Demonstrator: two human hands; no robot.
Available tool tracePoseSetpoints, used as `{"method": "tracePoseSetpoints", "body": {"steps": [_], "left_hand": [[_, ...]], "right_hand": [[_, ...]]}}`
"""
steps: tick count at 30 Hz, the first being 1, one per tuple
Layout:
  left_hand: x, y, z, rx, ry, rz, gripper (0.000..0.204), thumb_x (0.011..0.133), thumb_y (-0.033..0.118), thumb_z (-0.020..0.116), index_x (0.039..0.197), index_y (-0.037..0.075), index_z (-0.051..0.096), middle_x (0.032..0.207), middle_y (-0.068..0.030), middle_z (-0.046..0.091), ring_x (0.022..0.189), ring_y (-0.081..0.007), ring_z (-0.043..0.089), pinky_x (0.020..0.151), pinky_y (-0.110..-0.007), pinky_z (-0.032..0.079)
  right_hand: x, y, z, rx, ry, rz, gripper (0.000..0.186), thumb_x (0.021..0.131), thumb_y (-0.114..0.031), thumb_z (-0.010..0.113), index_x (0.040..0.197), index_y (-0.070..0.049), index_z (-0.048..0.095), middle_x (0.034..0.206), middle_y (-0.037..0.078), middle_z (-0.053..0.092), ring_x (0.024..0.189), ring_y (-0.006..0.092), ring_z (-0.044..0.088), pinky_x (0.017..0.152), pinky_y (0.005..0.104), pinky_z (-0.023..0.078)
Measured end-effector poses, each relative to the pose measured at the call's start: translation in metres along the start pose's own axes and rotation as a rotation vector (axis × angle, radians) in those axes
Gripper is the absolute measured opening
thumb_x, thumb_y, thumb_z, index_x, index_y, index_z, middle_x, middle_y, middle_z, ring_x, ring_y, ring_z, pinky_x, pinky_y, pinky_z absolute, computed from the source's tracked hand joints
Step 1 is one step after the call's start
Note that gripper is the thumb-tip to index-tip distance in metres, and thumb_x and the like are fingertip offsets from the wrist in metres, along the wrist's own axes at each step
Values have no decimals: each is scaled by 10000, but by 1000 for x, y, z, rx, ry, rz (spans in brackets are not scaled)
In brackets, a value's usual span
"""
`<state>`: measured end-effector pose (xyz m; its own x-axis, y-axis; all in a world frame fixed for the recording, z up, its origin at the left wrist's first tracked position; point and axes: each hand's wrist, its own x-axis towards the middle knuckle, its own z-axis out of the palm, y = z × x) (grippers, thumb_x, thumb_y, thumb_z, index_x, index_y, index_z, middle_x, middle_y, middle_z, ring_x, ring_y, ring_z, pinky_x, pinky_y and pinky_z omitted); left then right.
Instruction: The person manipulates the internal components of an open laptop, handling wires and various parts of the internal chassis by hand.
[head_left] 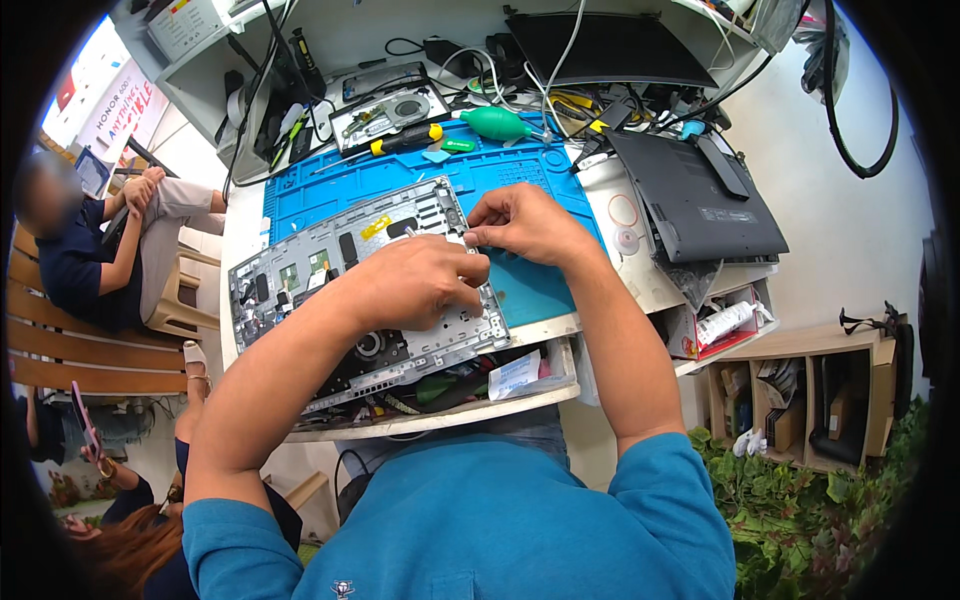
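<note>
A grey laptop chassis (330,262), bare of its cover, lies slantwise on the bench in front of me, partly on a blue repair mat (540,285). My left hand (425,283) rests over its right half with the fingers curled; what they hold, if anything, is hidden beneath them. At the chassis's right edge, my right hand (530,225) has thumb and forefinger pinched close together, on something too small to make out. The fingertips of both hands are near each other. My left forearm covers the chassis's near middle part.
Behind the chassis lie a yellow-black screwdriver (405,140), a green air blower (495,123) and another opened device (390,115). A dark laptop (700,200) sits at right. Below the bench edge, an open drawer (450,400) holds cables. Seated people are at left.
</note>
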<state>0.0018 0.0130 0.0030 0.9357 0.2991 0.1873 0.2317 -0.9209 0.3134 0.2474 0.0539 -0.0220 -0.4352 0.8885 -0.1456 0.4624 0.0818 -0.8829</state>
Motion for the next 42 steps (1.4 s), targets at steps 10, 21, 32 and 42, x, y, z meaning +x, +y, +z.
{"method": "tracePoseSetpoints", "body": {"steps": [10,21,32,42], "left_hand": [[-2,7,4,116,23,44,373,724,61,790,1046,236,862,1046,5,660,967,-259,702,832,-445,571],[-5,29,-3,41,-63,-246,362,758,68,824,1065,252,870,1034,-1,696,902,-295,750,764,-453,603],[-13,70,11,48,110,-499,263,862,76,808,1066,228,877,1015,-23,695,842,-296,747,720,-455,588],[-11,64,12,68,70,-440,270,829,77,826,1056,221,857,1029,-31,682,924,-300,738,775,-448,591]], "right_hand": [[1,3,-1,-4,-2,-6,293,899,-194,933,1106,-2,855,988,134,855,890,202,786,822,359,610],[1,3,-1,-21,-24,-9,285,957,-192,909,1162,-10,831,995,54,826,845,110,728,687,297,580],[-1,1,-1,-21,-1,-14,322,903,-229,934,1128,-11,855,1032,145,854,938,225,786,858,380,608],[0,3,0,-33,-15,-16,301,952,-208,921,1168,-15,836,1010,57,833,852,117,727,690,304,581]]}}
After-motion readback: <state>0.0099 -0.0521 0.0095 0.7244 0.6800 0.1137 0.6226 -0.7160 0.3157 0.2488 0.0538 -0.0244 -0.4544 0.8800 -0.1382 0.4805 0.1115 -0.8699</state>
